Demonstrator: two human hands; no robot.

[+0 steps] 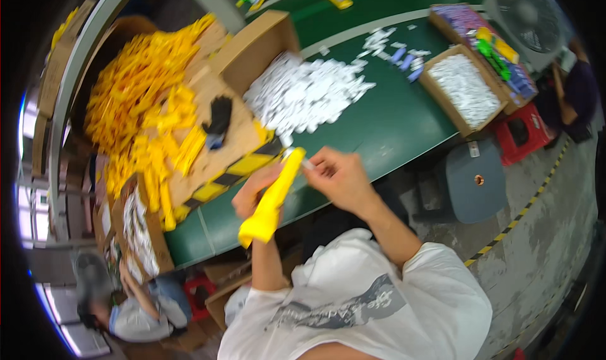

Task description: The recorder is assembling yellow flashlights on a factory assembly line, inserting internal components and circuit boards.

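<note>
In my left hand (250, 193) is a long yellow plastic piece (275, 199), tilted, its narrow end pointing up and away from me and its wider end low. My right hand (344, 178) pinches a small white piece (308, 164) beside that narrow end; whether the two touch is unclear. Just beyond my hands, a large heap of small white pieces (306, 95) spreads over the green table (394, 126). To the left, a big heap of yellow pieces (145, 76) covers much of a brown board (237, 133), where a black glove (219, 117) also lies.
A carton (443, 112) of white pieces stands at the right, by a box of purple, green and yellow items (505, 63). Beyond are a fan (527, 13), a grey stool (476, 189) and a red stool (521, 136). Another person (142, 316) works at lower left.
</note>
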